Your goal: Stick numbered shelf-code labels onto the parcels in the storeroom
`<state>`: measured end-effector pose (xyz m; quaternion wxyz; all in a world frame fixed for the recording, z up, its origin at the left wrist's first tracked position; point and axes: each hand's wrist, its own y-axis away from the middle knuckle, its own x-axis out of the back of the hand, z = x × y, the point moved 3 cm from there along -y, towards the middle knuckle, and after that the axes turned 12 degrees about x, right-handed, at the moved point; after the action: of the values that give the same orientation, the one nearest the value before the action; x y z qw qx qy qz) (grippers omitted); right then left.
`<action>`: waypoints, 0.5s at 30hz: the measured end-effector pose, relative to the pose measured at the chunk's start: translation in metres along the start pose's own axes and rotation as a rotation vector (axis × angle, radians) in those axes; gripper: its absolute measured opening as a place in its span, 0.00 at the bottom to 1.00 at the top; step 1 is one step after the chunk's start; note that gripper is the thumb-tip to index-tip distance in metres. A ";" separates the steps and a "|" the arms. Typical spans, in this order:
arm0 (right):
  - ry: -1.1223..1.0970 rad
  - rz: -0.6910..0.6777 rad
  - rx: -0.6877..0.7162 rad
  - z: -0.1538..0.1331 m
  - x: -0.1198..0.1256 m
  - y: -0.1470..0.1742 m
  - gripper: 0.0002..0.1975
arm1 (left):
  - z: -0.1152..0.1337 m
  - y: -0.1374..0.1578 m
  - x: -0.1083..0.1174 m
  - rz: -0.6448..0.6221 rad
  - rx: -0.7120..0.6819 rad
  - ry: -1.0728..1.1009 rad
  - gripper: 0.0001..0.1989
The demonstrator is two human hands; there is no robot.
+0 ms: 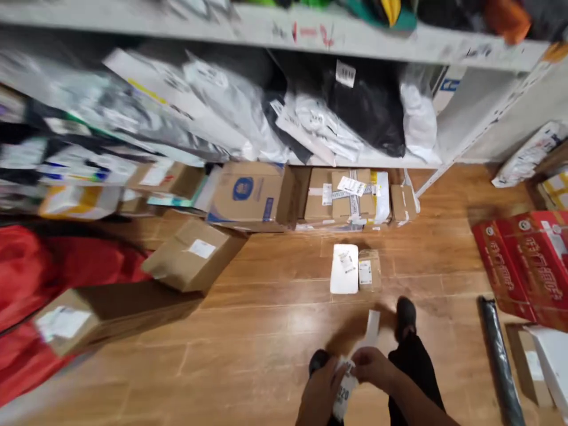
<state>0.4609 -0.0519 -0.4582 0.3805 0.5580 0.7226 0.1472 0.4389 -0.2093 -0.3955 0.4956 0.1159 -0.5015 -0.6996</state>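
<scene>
A white strip of printed labels (344, 395) hangs between my hands, low in the view. My left hand (320, 387) is closed on it, fingers over its left edge beside dark printed digits. Pinched higher up on the same strip is my right hand (371, 365); the strip's blank white end (373, 322) sticks out beyond its fingers toward the shelf. Beyond the hands, a white package (344, 269) with a label lies on the wooden floor. Touching its right side is a small brown labelled package (369, 271). My fingertips are partly blurred.
A white metal shelf (248, 26) holds many bagged goods. Cardboard boxes (248, 192) line the floor beneath it. Tilted brown boxes (195, 254) and a red bag (26, 278) are on the left. Red cartons (519, 266) and a black wrapped roll (501, 361) lie right.
</scene>
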 end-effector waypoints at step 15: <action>0.127 0.719 0.584 0.226 0.158 -0.265 0.17 | -0.120 -0.351 -0.125 0.100 -0.198 -0.123 0.14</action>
<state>0.4244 -0.0436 -0.8390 0.0874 0.8467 0.5163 0.0941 0.3755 -0.1760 -0.7801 0.5070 -0.0019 -0.4647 -0.7260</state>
